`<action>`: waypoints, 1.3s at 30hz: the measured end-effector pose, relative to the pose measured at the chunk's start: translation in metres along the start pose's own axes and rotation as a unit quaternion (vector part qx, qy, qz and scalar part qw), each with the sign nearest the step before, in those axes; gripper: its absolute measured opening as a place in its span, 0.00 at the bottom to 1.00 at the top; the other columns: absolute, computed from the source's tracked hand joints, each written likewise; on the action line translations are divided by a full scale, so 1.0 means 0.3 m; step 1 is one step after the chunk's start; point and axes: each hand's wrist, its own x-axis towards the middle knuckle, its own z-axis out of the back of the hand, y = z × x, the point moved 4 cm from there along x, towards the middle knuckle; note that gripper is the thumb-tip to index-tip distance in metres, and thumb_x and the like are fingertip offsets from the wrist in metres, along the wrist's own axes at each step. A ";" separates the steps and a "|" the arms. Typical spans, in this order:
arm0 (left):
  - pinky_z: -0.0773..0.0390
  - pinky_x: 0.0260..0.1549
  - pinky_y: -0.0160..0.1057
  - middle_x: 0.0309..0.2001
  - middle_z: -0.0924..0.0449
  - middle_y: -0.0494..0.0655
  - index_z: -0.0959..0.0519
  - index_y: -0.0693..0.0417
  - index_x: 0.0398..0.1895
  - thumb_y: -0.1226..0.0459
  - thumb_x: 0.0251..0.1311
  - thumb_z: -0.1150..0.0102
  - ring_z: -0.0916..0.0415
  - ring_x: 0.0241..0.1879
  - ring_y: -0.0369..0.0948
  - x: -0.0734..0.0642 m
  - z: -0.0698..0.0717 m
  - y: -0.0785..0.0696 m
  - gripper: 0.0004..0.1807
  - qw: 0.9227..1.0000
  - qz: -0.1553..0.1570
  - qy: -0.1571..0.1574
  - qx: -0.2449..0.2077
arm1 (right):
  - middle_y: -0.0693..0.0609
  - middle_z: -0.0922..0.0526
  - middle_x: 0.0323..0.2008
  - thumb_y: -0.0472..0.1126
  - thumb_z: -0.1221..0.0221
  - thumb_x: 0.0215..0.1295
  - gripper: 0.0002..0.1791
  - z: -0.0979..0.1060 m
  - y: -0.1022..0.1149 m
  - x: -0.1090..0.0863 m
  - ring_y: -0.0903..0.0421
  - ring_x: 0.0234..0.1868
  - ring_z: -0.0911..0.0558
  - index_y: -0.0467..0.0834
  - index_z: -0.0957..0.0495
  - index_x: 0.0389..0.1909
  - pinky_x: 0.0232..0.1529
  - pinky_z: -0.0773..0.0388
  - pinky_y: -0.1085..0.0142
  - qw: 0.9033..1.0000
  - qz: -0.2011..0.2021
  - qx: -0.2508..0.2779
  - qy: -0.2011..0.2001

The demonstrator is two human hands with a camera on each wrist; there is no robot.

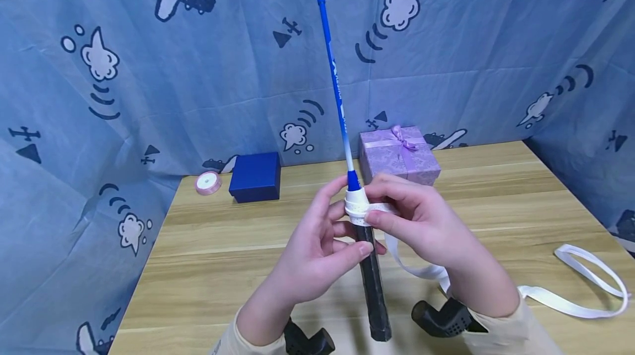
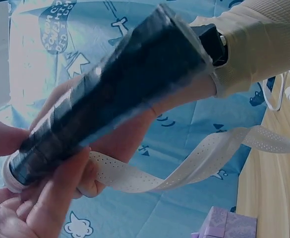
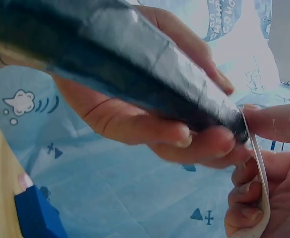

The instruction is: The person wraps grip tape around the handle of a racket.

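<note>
Pink marks the far left: 1 roll [image 1: 208, 182] on the table [image 1: 198, 267], just beside 1 blue box [image 1: 255, 177], closed, its contents hidden. Next, the left hand [image 1: 317, 264] grasps the black handle [image 1: 373, 291] of 1 racket [image 1: 346, 143], fingers curled around it; the racket is held above the table, head upward. White perforated tape [image 1: 421, 272] encircles the handle's top, where the right hand [image 1: 431, 228] pinches it between thumb and fingers. Behind stands 1 lilac box (lid on, 1 bow tied) [image 1: 397, 156], contents likewise hidden. Past the right wrist, 1 white loop [image 1: 570, 302] lies on the table.
</note>
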 end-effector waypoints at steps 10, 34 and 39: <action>0.11 0.34 0.45 0.56 0.15 0.58 0.48 0.38 0.82 0.77 0.63 0.37 0.11 0.43 0.51 0.005 -0.006 0.007 0.49 0.994 0.075 -0.047 0.063 | 0.52 0.21 0.36 0.22 0.35 0.62 0.15 -0.009 0.002 -0.005 0.60 0.30 0.23 0.37 0.17 0.48 0.28 0.24 0.70 0.993 -0.051 -0.081 -0.070; 0.12 0.46 0.51 0.55 0.28 0.82 0.58 0.49 0.81 0.82 0.66 0.50 0.20 0.43 0.74 -0.006 -0.011 0.005 0.47 0.997 -0.005 0.057 -0.059 | 0.52 0.23 0.35 0.24 0.33 0.61 0.15 -0.026 -0.002 0.006 0.57 0.31 0.20 0.45 0.16 0.43 0.28 0.20 0.68 0.996 -0.057 -0.063 -0.025; 0.13 0.31 0.38 0.49 0.13 0.51 0.45 0.36 0.79 0.71 0.62 0.30 0.15 0.40 0.41 -0.001 -0.001 0.006 0.47 0.988 0.054 -0.048 0.137 | 0.52 0.22 0.34 0.25 0.31 0.60 0.13 -0.030 0.005 0.008 0.58 0.32 0.22 0.43 0.16 0.41 0.30 0.20 0.71 0.991 -0.055 -0.099 -0.076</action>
